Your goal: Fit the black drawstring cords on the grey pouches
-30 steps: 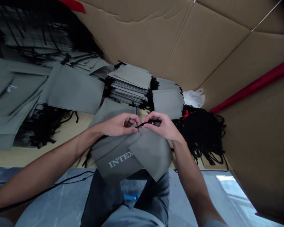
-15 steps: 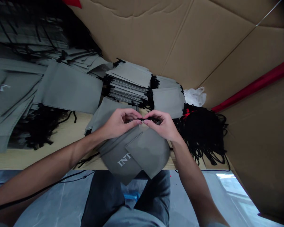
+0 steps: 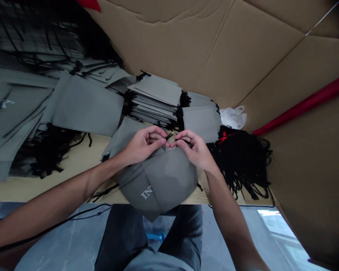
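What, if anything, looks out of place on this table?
The crumpled white bag behind the black cord heap, unlike the neighbouring grey pouches; also a red bit at the heap's upper left. No spill or obvious damage shows.

Dim light, dark upper right corner

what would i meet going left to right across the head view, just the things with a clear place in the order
Grey pouch with white lettering → plain grey pouch → left hand → right hand → heap of black cords → dark red strip.
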Demonstrator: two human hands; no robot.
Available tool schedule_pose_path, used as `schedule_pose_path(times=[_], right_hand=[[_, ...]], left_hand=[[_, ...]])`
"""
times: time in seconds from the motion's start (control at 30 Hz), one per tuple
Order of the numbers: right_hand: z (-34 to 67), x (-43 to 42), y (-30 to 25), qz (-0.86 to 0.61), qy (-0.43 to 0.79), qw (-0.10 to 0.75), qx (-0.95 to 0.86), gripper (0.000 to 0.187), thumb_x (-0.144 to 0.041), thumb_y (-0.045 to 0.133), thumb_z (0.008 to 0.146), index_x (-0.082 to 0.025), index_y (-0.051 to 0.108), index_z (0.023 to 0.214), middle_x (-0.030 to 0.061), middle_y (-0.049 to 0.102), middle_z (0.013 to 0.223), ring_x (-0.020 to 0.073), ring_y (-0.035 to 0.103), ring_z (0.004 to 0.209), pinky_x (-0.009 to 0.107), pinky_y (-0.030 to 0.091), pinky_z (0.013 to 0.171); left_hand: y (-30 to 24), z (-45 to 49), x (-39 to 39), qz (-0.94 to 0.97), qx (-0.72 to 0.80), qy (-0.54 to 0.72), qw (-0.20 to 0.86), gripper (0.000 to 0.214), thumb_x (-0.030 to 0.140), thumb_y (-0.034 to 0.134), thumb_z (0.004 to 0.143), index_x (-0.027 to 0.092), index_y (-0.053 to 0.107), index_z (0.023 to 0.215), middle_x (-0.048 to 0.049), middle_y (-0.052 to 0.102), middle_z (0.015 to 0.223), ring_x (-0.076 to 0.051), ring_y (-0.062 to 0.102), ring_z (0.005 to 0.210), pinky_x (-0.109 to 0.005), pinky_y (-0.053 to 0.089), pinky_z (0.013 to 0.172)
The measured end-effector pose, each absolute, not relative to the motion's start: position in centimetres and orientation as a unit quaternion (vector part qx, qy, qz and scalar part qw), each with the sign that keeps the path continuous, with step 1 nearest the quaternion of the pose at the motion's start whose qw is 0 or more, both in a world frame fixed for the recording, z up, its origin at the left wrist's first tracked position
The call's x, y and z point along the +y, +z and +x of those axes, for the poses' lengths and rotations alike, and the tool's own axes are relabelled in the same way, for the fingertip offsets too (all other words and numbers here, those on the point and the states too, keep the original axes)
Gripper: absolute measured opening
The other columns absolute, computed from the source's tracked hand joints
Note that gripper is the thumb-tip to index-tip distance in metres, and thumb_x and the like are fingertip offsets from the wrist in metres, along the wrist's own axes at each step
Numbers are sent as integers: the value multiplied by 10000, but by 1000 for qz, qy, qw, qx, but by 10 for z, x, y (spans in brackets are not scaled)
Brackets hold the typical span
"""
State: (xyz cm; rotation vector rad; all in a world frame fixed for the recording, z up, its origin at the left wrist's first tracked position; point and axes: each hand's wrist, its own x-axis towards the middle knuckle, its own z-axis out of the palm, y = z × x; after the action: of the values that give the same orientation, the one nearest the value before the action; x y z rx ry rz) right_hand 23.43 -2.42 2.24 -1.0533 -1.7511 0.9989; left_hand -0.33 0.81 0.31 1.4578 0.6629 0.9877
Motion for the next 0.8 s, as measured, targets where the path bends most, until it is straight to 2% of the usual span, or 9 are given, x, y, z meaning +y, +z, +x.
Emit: schedule_pose_path(times=[0.17, 0.37, 0.5, 0.63, 0.8], right_hand=[[223, -30, 23, -425, 202, 433, -769, 102, -317, 783, 959, -240, 743, 1013, 45, 798, 987, 204, 752, 879, 335, 591, 847], [214, -32, 22, -424, 101, 432, -789, 60, -272, 716, 989, -243, 768, 981, 52, 830, 982, 225, 774, 908, 359, 606, 865], [211, -34, 18, -413, 70, 442, -794, 71, -240, 698, 987, -234, 756, 1027, 48, 833, 996, 212, 785, 911, 343, 620, 875], [211, -34, 14, -397, 49, 456, -795, 98, -201, 684, 963, -222, 767, 1011, 41, 835, 977, 204, 792, 898, 330, 632, 874], [211, -34, 16, -434, 112, 475, -757, 126, -175, 738, 891, -223, 793, 994, 19, 840, 952, 181, 790, 823, 295, 637, 821]], left_hand=[[2, -1, 9, 634, 274, 434, 578, 408, 517, 829, 922, 152, 689, 1040, -84, 820, 911, -185, 772, 858, -271, 572, 774], [-1, 3, 4, 638, 285, 467, 542, 374, 497, 878, 868, 154, 747, 937, -60, 779, 856, -185, 732, 815, -296, 583, 783], [-7, 3, 4, 656, 294, 487, 497, 300, 437, 881, 866, 158, 779, 909, -62, 778, 902, -172, 692, 828, -275, 554, 748], [-7, 1, 6, 686, 284, 490, 457, 239, 395, 846, 898, 161, 802, 915, -72, 800, 925, -189, 720, 857, -293, 572, 793], [3, -4, 5, 723, 278, 481, 409, 207, 346, 780, 953, 155, 832, 1014, -88, 829, 999, -200, 759, 927, -287, 590, 838]])
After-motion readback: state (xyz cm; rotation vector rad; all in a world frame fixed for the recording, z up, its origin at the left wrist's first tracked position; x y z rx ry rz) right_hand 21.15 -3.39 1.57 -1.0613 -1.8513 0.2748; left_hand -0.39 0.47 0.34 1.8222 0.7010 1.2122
